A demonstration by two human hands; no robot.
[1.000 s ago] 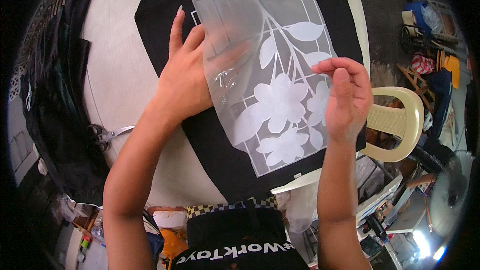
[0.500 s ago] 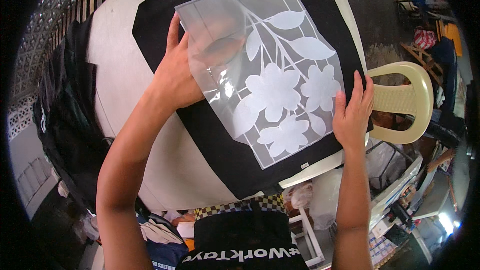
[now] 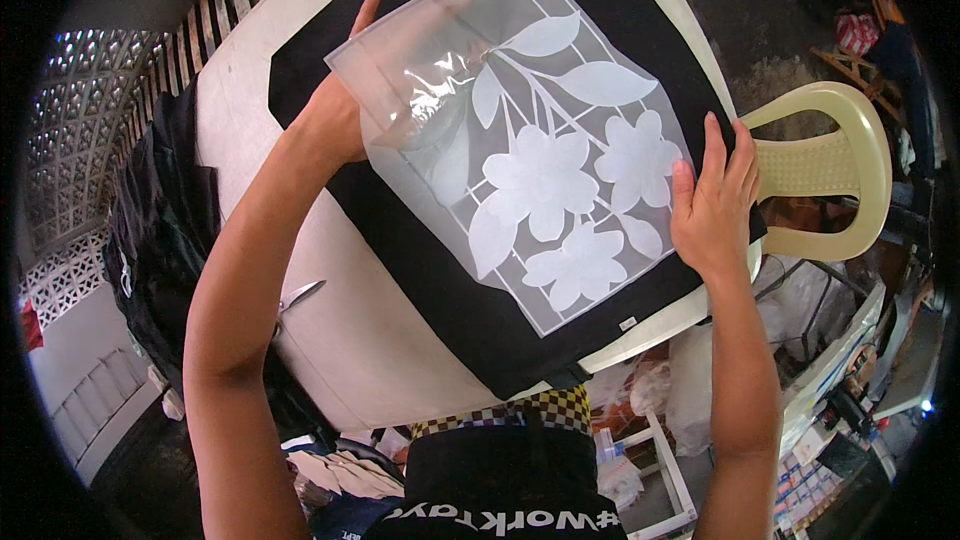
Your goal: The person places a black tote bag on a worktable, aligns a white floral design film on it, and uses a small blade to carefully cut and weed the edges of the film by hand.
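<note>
A translucent plastic sheet [image 3: 430, 200] with white flower and leaf shapes and thin white lines lies on a black cloth [image 3: 400, 280]. Its upper left part is raised and curved, with glare on it. My left hand [image 3: 340, 118] reaches beneath that raised part; one stretched finger sticks out past the edge, and the others show only faintly through the plastic. At the sheet's right edge, my right hand [image 3: 715, 205] rests flat on the cloth with fingers spread, its thumb beside the sheet's edge.
The cloth covers much of a pale table [image 3: 330, 360]. Scissors [image 3: 300, 295] lie by my left forearm. A cream plastic chair [image 3: 872, 170] stands against the table's right side. Dark garments [image 3: 165, 230] hang at the left, and plastic bags [image 3: 690, 380] sit below the right edge.
My left hand has shifted left and up under the sheet, and the sheet's upper left corner has moved left and down with it. The scissors have come into sight. My right hand stays beside the sheet.
</note>
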